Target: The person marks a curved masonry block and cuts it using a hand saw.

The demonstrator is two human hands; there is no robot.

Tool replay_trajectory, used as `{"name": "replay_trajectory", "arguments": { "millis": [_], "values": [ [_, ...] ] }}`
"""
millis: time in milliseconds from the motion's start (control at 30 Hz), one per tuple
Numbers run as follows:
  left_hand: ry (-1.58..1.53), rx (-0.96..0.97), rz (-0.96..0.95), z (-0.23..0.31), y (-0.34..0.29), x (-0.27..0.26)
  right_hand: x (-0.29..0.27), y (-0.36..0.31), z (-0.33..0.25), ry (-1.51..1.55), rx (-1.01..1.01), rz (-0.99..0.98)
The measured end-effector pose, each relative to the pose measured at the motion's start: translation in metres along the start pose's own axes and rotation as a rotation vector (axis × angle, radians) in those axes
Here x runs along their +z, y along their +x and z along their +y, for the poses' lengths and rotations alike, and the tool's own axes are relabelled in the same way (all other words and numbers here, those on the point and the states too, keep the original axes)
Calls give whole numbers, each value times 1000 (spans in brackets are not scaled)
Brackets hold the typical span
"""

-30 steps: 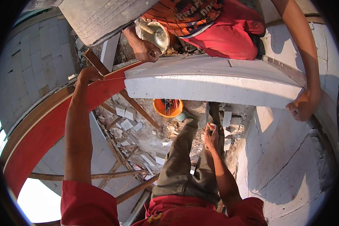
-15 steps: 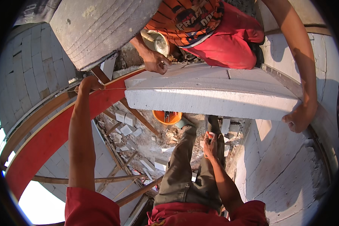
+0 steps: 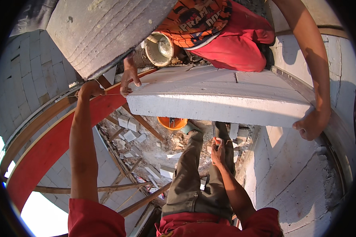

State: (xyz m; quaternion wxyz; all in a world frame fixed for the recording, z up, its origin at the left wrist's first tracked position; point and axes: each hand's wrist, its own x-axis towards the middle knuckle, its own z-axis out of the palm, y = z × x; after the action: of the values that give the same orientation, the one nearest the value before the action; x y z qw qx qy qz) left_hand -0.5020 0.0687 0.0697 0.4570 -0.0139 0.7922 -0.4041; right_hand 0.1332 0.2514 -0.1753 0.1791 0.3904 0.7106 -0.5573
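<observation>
My left hand (image 3: 91, 89) is closed at the upper edge of a curved red board (image 3: 47, 152), with a thin string (image 3: 186, 94) at its fingers. The string stretches right along the front edge of a row of white blocks (image 3: 217, 106). Low in front of my legs, my right hand (image 3: 217, 153) is closed round an orange-handled tool (image 3: 217, 140); its kind is unclear. A co-worker's hand (image 3: 129, 79) touches the blocks' left end beside the red board. The co-worker's other hand (image 3: 311, 123) grips the right end, near the string.
The co-worker in red trousers (image 3: 237, 43) kneels behind the blocks, a pale bucket (image 3: 159, 49) alongside. Below are an orange bucket (image 3: 172, 123) with tools, broken block pieces (image 3: 152, 172) and slanting wooden poles (image 3: 146, 199). A white block wall (image 3: 292, 177) rises at right.
The co-worker's left-side hand has moved left and down to the end of the blocks, beside the red board. The cap has shifted right. My hands stay nearly in place.
</observation>
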Motion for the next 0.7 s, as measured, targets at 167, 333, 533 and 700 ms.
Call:
{"name": "replay_trajectory", "arguments": {
  "millis": [167,333,533,700],
  "values": [
    [88,85,20,-19,22,12,-28,10,-62,106,33,21],
    [-10,26,-44,-6,32,6,5,5,29,-188,85,-167],
    [-61,-35,-80,10,6,-6,-2,1,14,-288,-95,12],
    [-18,-16,-15,4,1,-7,-25,14,-47,29,-57,99]
  ]
}}
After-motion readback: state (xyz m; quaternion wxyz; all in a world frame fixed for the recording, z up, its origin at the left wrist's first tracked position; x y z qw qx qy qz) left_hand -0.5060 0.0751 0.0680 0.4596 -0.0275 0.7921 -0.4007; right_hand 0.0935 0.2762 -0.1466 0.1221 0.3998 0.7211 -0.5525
